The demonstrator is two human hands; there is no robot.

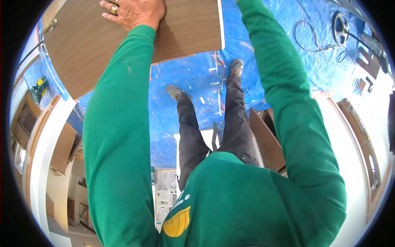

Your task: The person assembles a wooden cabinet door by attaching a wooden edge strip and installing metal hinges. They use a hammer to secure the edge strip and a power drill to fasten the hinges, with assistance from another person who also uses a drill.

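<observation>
My left hand [138,11] lies on a wide brown wood-grain panel [189,29], its fingers stretched out flat and one wearing a ring. The panel has a pale right edge and fills the upper left, extending past the top of the view. My right arm, in a green sleeve [279,66], reaches up beyond the upper edge, so that hand is out of sight.
Blue plastic sheeting [197,92] covers the floor under my feet. A cable [317,48] and a spoked wheel [340,29] lie upper right. Brown boards [265,136] stand beside my right leg. Newspaper [166,185] lies below. A green-and-yellow tool [39,89] sits far left.
</observation>
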